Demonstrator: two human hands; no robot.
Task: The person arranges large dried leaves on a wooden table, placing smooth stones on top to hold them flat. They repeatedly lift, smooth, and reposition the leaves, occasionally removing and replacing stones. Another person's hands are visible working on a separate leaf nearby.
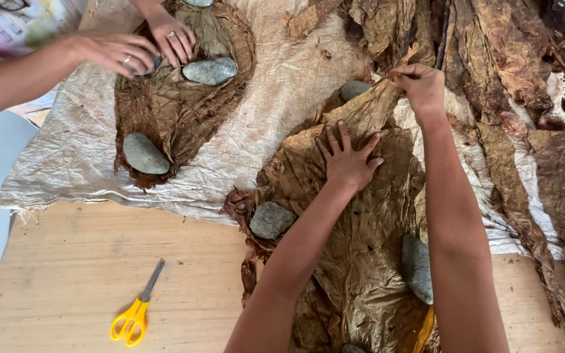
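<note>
Pressing flat with fingers spread, the left hand point(348, 160) holds down a big brown leaf point(361, 255); the right hand point(421, 84) pinches its far edge, grey stones point(271, 220) weighting it.

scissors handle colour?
Yellow handles on the scissors, grey blades; they lie on the wooden table. Head view shows it clearly.

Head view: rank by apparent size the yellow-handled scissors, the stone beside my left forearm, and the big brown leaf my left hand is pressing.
1. Big brown leaf, by far the largest.
2. Yellow-handled scissors, longer than the stone though thin.
3. Grey stone beside the left forearm.
The scissors lie nearer the camera, so ranks two and three are unsure.
</note>
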